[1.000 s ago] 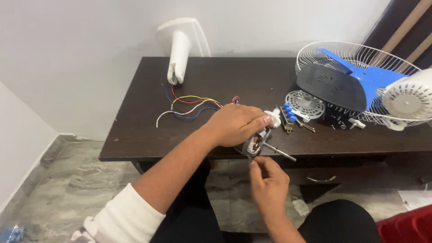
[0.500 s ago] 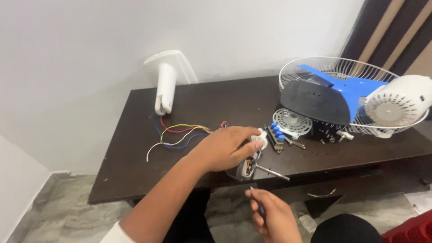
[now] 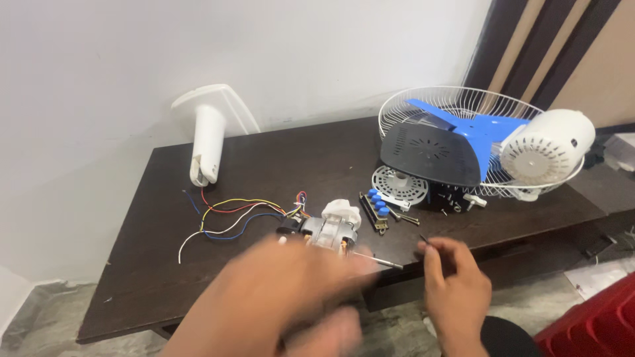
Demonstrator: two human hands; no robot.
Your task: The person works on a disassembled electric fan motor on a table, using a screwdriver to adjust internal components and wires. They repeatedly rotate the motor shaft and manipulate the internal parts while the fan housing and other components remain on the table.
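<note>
Inside, wire guard [image 3: 423, 109] holds blue blade [image 3: 493, 125].

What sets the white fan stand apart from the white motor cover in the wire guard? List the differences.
1. The fan stand is a slim post on a flat base; the motor cover is a squat, rounded dome.
2. The fan stand lies on the table against the wall; the motor cover rests in the wire guard.
3. The motor cover's face is slotted; the fan stand's post looks smooth.
Both are white plastic.
</note>
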